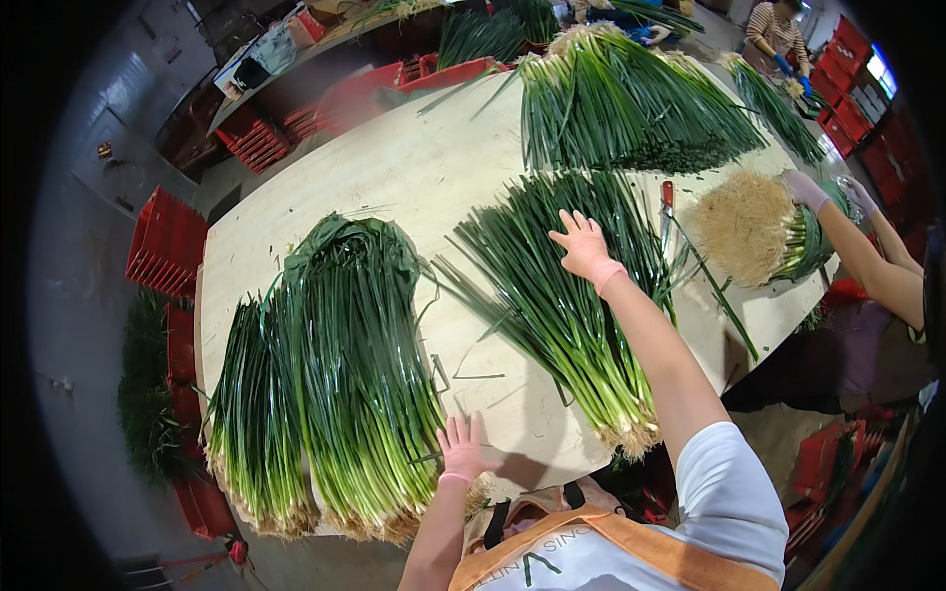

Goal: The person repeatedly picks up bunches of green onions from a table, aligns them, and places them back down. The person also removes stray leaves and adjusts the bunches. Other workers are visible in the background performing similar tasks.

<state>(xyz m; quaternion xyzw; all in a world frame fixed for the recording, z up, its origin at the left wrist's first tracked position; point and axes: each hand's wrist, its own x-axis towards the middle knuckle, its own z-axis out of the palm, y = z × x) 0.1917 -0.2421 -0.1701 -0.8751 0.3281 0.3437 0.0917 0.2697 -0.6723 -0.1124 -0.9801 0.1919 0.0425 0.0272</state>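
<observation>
My right hand [582, 245], in a pink glove, lies with spread fingers over the leaves of a loose pile of green onions [569, 318]. The roots of that pile point toward me at the table's near edge. My left hand [463, 449], gloved alike, has its fingers apart next to the root end of a large green onion heap [362, 354]; whether it touches the stalks I cannot tell. Dark leaves are folded over at the heap's far end. A narrower row of green onions [251, 414] lies along its left side.
A knife with a red handle [668, 195] rests right of the pile. At right, a co-worker's gloved hands [805, 190] hold a rooted bundle [746, 225]. More green onions [628, 103] cover the wooden table's [355, 177] far end. Red crates [166, 240] stand at left.
</observation>
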